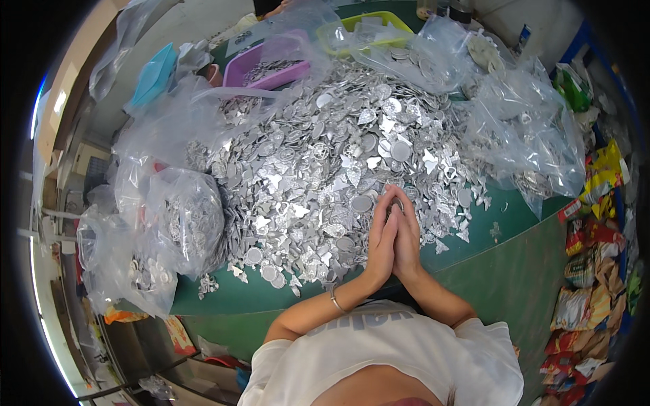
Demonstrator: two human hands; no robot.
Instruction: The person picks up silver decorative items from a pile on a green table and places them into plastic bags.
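My left hand point(381, 247) and my right hand point(407, 245) are brought together, palms facing, at the near side of a big heap of small silver metal pieces point(305, 183). Their fingers point away from me, held close and meeting at the tips. A bit of grey metal shows in the narrow gap by the fingertips; whether it is held between the palms or lies behind them is hidden. Discs, leaf shapes and butterfly-like shapes make up the heap. Just left of my fingers lies a round, rimmed disc point(361, 204).
The heap lies on a green table point(223, 304). Clear bags of metal pieces stand at left point(186, 216) and right point(525, 128). Behind are a purple tray point(233, 73), a yellow-green tray point(389, 20) and a blue tray point(154, 74). Colourful packages point(575, 311) line the right side.
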